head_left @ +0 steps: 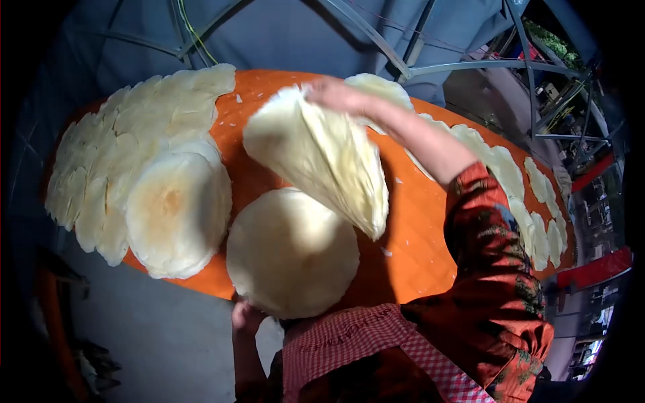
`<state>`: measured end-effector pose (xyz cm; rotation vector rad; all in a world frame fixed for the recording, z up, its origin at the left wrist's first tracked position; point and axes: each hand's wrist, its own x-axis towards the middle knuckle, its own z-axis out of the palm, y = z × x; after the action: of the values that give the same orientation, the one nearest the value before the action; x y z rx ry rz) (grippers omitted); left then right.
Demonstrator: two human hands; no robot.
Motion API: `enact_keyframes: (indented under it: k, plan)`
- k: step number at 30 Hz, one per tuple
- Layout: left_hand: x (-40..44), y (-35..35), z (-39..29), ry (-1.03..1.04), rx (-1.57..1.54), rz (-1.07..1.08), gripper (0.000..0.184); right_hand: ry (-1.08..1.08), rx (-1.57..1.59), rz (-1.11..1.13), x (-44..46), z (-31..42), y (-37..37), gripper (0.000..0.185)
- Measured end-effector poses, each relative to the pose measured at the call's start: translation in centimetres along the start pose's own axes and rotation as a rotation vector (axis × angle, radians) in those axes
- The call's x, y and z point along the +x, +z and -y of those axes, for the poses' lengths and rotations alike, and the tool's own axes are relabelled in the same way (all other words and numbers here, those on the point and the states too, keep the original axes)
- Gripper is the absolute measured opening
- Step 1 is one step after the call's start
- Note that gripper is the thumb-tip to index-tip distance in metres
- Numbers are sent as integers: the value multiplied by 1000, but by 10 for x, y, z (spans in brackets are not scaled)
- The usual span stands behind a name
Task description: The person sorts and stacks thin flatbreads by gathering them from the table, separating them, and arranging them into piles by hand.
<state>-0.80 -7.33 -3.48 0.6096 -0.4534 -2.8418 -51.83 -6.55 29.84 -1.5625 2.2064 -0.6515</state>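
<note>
My right hand (332,94) is closed on the far edge of a large, thin flatbread (316,154). This flatbread is lifted and creased, draping toward the lower right. Below it, a round pale flatbread (292,255) lies near the front edge of the orange table; I cannot tell whether it is one sheet or a stack. My left hand (247,316) is at this round's near left rim, its fingers largely hidden there. To the left, a thick round pile of flatbreads (178,208) has a browned patch on top.
Many overlapping flatbread sheets (134,127) cover the left end of the orange table (420,248). More thin sheets (500,168) lie along its right side, and another round (379,87) is behind my right hand. Metal frame bars (376,37) and a blue-grey tarp stand behind.
</note>
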Motion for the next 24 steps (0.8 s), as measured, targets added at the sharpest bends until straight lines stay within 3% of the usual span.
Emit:
enact_keyframes:
  k: [2,4,6,7,8,10,12,13,15,16,17,18,19,20,24]
  plan:
    - [2,-4,10,86,-22,-91,64,-170,219,-189,51,-15,-37,27]
    - [-6,27,15,172,35,-54,81,-218,397,-282,67,-24,-84,21]
    - [-3,35,23,214,-14,-33,81,125,850,-376,82,-47,-108,16]
    - [-1,35,27,236,-14,-44,80,150,870,-437,104,-91,-114,16]
    - [3,35,31,252,-19,-58,80,184,886,-496,111,-128,-106,16]
    - [5,39,37,315,2,-21,78,401,686,-373,86,-188,-80,16]
    - [5,34,34,286,29,-78,75,550,241,-492,49,-197,-14,19]
    - [5,36,33,253,-38,-63,74,390,83,-373,11,-159,24,23]
    - [5,72,23,293,15,-114,71,135,137,-152,-43,-145,144,24]
    - [6,85,16,253,19,-122,72,124,208,218,-83,-59,170,21]
    - [8,91,14,250,26,-134,72,-149,377,53,-117,-65,245,25]
    - [9,94,11,242,38,-143,72,86,357,285,-147,8,255,36]
    - [11,92,8,231,64,-128,72,54,351,361,-159,35,284,48]
    - [12,88,7,218,91,-113,72,36,451,377,-168,57,299,47]
    - [6,109,-5,219,190,-123,73,-82,96,115,-185,83,324,38]
